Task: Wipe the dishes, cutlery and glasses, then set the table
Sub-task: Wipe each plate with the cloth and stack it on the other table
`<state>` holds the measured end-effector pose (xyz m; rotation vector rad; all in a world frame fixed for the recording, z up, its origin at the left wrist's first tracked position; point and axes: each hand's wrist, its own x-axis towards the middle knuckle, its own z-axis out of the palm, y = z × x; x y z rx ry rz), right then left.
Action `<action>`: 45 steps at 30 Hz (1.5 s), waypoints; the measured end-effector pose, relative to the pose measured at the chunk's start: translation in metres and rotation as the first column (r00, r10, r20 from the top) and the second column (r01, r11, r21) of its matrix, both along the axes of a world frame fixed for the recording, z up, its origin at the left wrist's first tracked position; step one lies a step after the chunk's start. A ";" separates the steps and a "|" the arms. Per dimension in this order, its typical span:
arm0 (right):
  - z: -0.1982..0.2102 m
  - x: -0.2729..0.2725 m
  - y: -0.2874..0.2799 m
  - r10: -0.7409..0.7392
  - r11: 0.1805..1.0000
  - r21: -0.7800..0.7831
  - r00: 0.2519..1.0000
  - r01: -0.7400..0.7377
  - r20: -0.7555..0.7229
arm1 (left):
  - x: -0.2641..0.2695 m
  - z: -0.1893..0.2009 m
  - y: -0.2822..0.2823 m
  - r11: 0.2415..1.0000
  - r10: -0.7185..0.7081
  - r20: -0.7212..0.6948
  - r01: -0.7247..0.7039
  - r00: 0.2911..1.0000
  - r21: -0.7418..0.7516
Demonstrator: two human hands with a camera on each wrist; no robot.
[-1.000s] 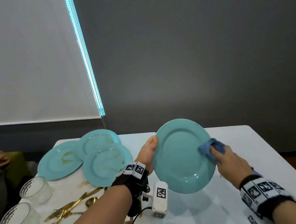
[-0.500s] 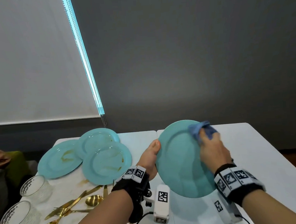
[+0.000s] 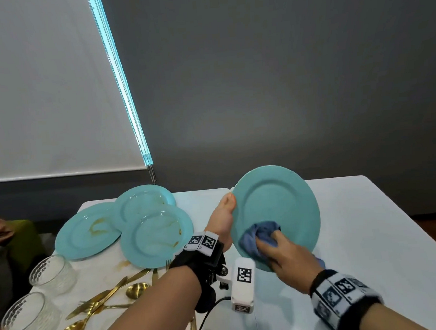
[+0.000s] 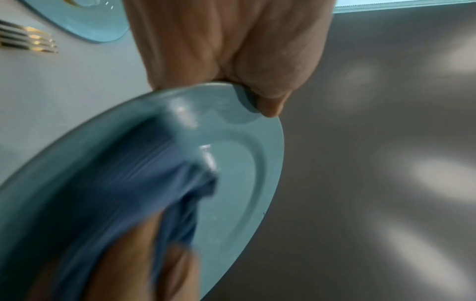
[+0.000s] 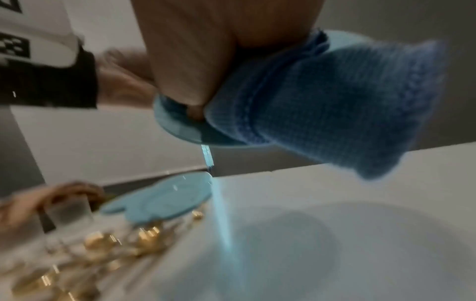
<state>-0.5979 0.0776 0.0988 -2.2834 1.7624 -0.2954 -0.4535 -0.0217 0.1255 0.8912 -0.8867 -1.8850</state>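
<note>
A teal plate [image 3: 278, 202] is held tilted up above the white table [image 3: 369, 232]. My left hand [image 3: 221, 219] grips its left rim, thumb on the face, also seen as left hand [image 4: 257, 61] on the plate [image 4: 239, 183] in the left wrist view. My right hand [image 3: 285, 256] holds a bunched blue cloth [image 3: 258, 235] and presses it on the plate's lower left face. The right wrist view shows the cloth [image 5: 335, 106] hanging blurred under the hand, over the plate's rim [image 5: 180, 130].
Three soiled teal plates [image 3: 155, 235] overlap at the table's left. Gold cutlery [image 3: 105, 299] lies scattered in front of them, with several textured glasses [image 3: 52, 274] at the left edge. Another person's hand [image 5: 51, 197] touches a glass at far left.
My right hand has swept the cloth from the plate's right rim, over its top edge, down to the lower left of its face. The left hand keeps its hold on the rim.
</note>
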 end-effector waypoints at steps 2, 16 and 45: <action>-0.015 -0.035 0.006 0.050 0.999 0.028 0.977 -0.045 -0.209 | 0.007 -0.001 -0.004 0.999 -0.010 0.031 0.011 0.999 -0.030; 0.016 0.014 -0.022 -0.272 0.948 -0.124 0.949 0.293 0.161 | -0.016 -0.013 0.012 0.989 -0.131 0.017 0.130 0.991 0.076; -0.036 -0.034 0.004 0.120 0.972 0.233 0.895 -0.019 -0.429 | 0.042 -0.047 -0.010 0.993 -0.057 0.077 0.048 0.995 0.105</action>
